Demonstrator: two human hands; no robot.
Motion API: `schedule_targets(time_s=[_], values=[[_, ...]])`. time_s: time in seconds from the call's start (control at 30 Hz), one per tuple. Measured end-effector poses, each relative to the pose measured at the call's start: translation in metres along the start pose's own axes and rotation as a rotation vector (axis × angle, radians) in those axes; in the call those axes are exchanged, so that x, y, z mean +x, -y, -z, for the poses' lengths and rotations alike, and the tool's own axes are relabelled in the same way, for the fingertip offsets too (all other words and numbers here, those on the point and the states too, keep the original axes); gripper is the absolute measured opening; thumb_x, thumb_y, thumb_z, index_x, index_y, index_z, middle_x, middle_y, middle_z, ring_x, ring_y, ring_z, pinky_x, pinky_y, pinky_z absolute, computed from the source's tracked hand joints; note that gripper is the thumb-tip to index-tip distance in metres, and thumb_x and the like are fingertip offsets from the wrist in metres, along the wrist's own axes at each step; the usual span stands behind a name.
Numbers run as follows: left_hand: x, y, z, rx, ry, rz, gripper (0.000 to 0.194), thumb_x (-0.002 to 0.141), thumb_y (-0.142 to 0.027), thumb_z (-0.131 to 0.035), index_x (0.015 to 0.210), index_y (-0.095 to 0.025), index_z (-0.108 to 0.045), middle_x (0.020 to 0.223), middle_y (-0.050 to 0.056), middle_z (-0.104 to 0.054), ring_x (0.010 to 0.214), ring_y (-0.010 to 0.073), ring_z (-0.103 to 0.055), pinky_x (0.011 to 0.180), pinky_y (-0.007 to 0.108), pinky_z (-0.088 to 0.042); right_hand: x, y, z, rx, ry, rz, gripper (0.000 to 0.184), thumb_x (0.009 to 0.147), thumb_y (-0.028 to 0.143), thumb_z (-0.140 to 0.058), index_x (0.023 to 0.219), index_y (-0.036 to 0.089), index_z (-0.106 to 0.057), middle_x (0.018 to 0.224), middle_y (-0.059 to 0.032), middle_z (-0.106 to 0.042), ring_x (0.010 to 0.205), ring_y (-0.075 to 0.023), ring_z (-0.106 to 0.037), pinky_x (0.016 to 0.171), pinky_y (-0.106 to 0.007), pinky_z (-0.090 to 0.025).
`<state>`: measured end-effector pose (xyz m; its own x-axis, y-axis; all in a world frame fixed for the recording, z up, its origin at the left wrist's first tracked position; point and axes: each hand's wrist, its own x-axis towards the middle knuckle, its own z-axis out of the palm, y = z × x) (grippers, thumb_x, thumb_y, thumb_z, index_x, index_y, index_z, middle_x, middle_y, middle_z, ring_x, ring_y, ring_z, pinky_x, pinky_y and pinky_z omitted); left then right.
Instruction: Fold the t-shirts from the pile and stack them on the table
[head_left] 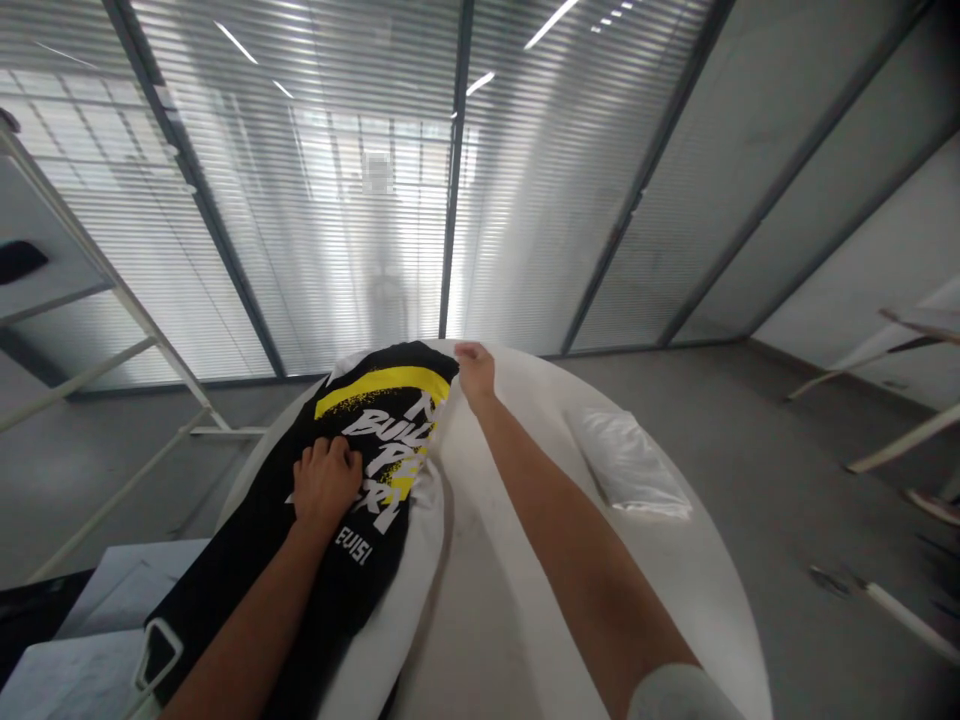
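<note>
A black shirt (375, 575) with a yellow band and white lettering lies over the left half of a round white table (495, 590). A white strip of fabric runs along its right side. My right hand (475, 372) reaches to the far edge of the table and pinches the shirt's upper right edge. Nearer to me, my left hand (327, 480) lies on the printed front with its fingers curled against the cloth, covering part of the lettering. The fabric between the two hands is spread fairly flat, and its near part hangs toward me.
A flat clear plastic packet (634, 462) lies on the table's right side. Papers (124, 590) and a white metal loop (161, 650) are at lower left. A white-framed stand (157, 340) is on the left. Glass partitions with blinds (360, 230) stand behind the table.
</note>
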<state>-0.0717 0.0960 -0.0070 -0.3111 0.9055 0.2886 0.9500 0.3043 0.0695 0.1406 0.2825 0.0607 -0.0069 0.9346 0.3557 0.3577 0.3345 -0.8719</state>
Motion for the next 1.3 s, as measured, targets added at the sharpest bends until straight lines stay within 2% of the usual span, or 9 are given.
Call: schedule_targets(time_s=[0.07, 0.23, 0.37, 0.5, 0.63, 0.8, 0.93, 1.03, 1.3], values=[[0.001, 0.0, 0.0, -0.004, 0.002, 0.003, 0.029, 0.092, -0.033, -0.039, 0.091, -0.018, -0.063, 0.099, 0.013, -0.06, 0.097, 0.0308, -0.056, 0.079, 0.041, -0.041, -0.024, -0.013, -0.005, -0.009, -0.023, -0.061, 0.03, 0.079, 0.017, -0.041, 0.092, 0.017, -0.069, 0.098, -0.005, -0.072, 0.095, -0.016, -0.065, 0.091, -0.03, -0.047], [0.002, 0.0, 0.0, -0.015, 0.002, 0.005, 0.029, 0.092, -0.034, -0.039, 0.091, -0.018, -0.063, 0.098, 0.014, -0.06, 0.097, 0.0307, -0.056, 0.079, 0.04, -0.041, -0.075, -0.023, 0.0, -0.103, 0.321, -0.026, 0.025, 0.077, 0.011, -0.047, 0.082, 0.017, -0.071, 0.089, -0.0025, -0.074, 0.088, -0.0149, -0.066, 0.085, -0.027, -0.048], [0.002, 0.001, -0.002, -0.025, -0.01, -0.003, 0.029, 0.091, -0.033, -0.038, 0.091, -0.018, -0.063, 0.098, 0.014, -0.06, 0.097, 0.0311, -0.056, 0.079, 0.041, -0.041, -0.105, -0.013, 0.039, -0.234, 0.61, 0.054, 0.023, 0.083, 0.014, -0.051, 0.091, 0.018, -0.073, 0.093, -0.0035, -0.074, 0.087, -0.0161, -0.066, 0.084, -0.029, -0.048], [0.002, 0.003, -0.003, -0.028, -0.005, -0.001, 0.029, 0.091, -0.033, -0.038, 0.091, -0.018, -0.063, 0.099, 0.014, -0.06, 0.097, 0.0311, -0.056, 0.079, 0.041, -0.042, -0.127, -0.006, 0.098, -0.414, 0.743, 0.106, 0.027, 0.091, 0.024, -0.049, 0.106, 0.021, -0.071, 0.105, -0.0056, -0.073, 0.094, -0.0186, -0.066, 0.087, -0.032, -0.048], [0.001, 0.004, -0.004, -0.024, -0.007, -0.013, 0.03, 0.091, -0.034, -0.038, 0.091, -0.017, -0.063, 0.099, 0.014, -0.061, 0.097, 0.0314, -0.057, 0.079, 0.041, -0.042, -0.138, -0.015, 0.157, -0.641, 0.598, 0.045, 0.031, 0.095, 0.03, -0.045, 0.115, 0.023, -0.068, 0.12, -0.0082, -0.068, 0.11, -0.0225, -0.062, 0.098, -0.035, -0.044], [0.001, 0.004, -0.006, -0.016, -0.002, 0.001, 0.029, 0.09, -0.034, -0.04, 0.089, -0.017, -0.063, 0.098, 0.014, -0.061, 0.097, 0.0316, -0.057, 0.079, 0.04, -0.042, -0.142, -0.043, 0.205, -0.973, 0.366, -0.283, 0.043, 0.095, 0.038, -0.045, 0.133, 0.021, -0.056, 0.133, -0.0147, -0.058, 0.122, -0.0305, -0.054, 0.101, -0.047, -0.041], [0.002, 0.006, -0.009, -0.017, -0.02, -0.008, 0.029, 0.09, -0.034, -0.039, 0.09, -0.018, -0.063, 0.098, 0.014, -0.061, 0.097, 0.0313, -0.057, 0.079, 0.039, -0.042, -0.142, -0.065, 0.214, -1.098, 0.146, -0.489, 0.056, 0.092, 0.043, -0.047, 0.142, 0.019, -0.043, 0.142, -0.0209, -0.045, 0.131, -0.0405, -0.042, 0.097, -0.058, -0.039], [0.002, 0.008, -0.011, -0.029, -0.035, -0.012, 0.029, 0.09, -0.035, -0.04, 0.09, -0.018, -0.063, 0.097, 0.013, -0.061, 0.096, 0.0313, -0.057, 0.079, 0.039, -0.042, -0.142, -0.079, 0.213, -1.068, 0.114, -0.6, 0.061, 0.087, 0.044, -0.054, 0.142, 0.019, -0.041, 0.143, -0.0213, -0.041, 0.132, -0.0415, -0.039, 0.099, -0.057, -0.036], [0.003, 0.011, -0.014, -0.024, -0.041, -0.022, 0.028, 0.09, -0.036, -0.04, 0.089, -0.019, -0.062, 0.094, 0.012, -0.061, 0.093, 0.031, -0.058, 0.077, 0.039, -0.043, -0.143, -0.091, 0.221, -1.109, 0.011, -0.56, 0.049, 0.086, 0.023, -0.047, 0.134, 0.016, -0.05, 0.133, -0.0221, -0.049, 0.124, -0.0356, -0.048, 0.094, -0.047, -0.042]])
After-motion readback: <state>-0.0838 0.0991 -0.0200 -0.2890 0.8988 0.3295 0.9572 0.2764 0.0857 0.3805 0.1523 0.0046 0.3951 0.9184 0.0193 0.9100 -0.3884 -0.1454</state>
